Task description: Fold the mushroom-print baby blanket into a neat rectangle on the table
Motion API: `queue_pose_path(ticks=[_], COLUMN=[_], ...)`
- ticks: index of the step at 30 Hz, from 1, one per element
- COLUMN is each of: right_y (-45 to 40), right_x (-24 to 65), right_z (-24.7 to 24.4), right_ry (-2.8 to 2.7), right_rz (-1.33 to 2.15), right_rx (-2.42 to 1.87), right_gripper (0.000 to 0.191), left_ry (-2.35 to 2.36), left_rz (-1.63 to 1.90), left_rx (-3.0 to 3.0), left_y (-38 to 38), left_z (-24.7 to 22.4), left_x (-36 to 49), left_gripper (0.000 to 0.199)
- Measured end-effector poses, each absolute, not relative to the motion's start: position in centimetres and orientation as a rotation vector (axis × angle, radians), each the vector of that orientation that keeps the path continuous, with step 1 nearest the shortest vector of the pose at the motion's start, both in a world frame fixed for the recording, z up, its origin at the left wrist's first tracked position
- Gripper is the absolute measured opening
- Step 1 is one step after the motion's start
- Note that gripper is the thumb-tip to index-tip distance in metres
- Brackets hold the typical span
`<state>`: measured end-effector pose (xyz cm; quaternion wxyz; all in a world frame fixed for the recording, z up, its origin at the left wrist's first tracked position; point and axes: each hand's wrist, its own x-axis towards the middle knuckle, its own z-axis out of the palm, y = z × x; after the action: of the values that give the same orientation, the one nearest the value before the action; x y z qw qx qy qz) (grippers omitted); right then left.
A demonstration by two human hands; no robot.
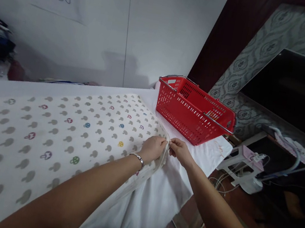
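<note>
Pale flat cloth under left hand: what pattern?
Pale cloth: grey mushroom shapes, scattered blue, green, yellow, reddish ones; best in head view.

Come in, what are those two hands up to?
Left fingers, right fingers pinching edge of white mushroom-print cloth. Cloth mostly flat. Red perforated plastic basket beyond, not blocking.

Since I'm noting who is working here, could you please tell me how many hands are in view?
2: the left hand, with a bracelet on its wrist, and the right hand beside it, both at the edge of the patterned cloth. No others show.
</note>
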<state>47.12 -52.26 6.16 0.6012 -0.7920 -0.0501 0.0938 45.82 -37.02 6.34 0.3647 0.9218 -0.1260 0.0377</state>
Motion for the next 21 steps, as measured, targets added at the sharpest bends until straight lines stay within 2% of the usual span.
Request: queue_pose_path(ticks=[8,15,21], right_y=[-52.6,-53.1,-55.4], right_x=[47.0,47.7,48.9], right_z=[6.6,6.0,5.1], right_ry=[-0.150,-0.084,0.029], right_rz=[0.276,0.216,0.179], right_rx=[-1.787,-1.781,-1.826], right_gripper=[0.020,0.030,0.026], left_ry=[-0.408,-0.520,-0.538], left_rz=[0.106,0.060,0.084], left_rx=[2.476,2.452,2.494], left_y=[-37.1,-37.5,-34.9], left_z=[7.0,7.0,4.3], left_x=[45.8,45.6,45.3], left_gripper=[0.034,0.032,0.024])
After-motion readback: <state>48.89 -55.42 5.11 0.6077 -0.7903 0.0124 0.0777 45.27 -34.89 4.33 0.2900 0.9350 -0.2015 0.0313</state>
